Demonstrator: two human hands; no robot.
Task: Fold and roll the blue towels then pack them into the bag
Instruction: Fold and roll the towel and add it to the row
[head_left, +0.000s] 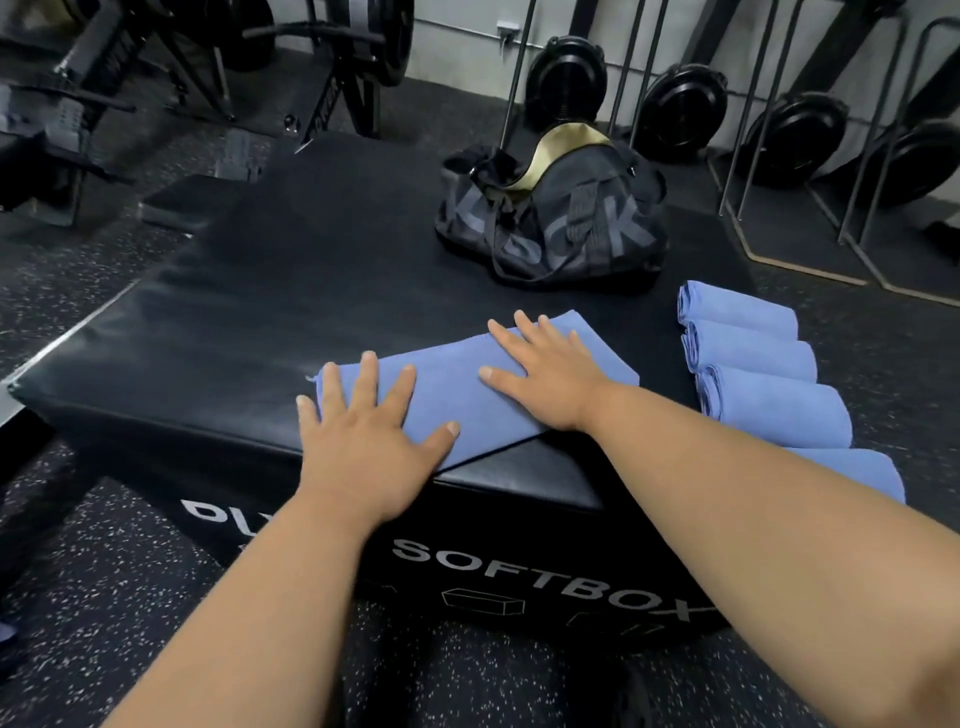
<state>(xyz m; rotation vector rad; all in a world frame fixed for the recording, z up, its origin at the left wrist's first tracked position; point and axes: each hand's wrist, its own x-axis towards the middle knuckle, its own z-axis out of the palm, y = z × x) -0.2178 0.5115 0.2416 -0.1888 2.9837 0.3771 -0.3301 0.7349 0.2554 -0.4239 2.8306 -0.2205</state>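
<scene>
Blue folded microfibre towel (457, 400) flat near front edge of black padded vinyl plyo box (260, 322), long axis running diagonally, near corner just overhanging box edge. Left hand (371, 431) palm-down on towel's left end, fingers spread and straight, little finger off the cloth on the vinyl. Right hand (540, 371) palm-down on right half of towel, fingers spread, pressing flat; nothing pinched by either. Four rolled blue towels (758, 364) in a row along right side of box top, touching side by side, nearest one partly hidden behind right forearm. Black duffel bag with grey lettering and tan lining (556, 218) at far side of box top, unzipped, mouth gaping, well apart from flat towel. White "SOFTBOX" print on box front face. Speckled black rubber floor (104, 597) around. Black weight plates on rack (800, 135) against back wall.
</scene>
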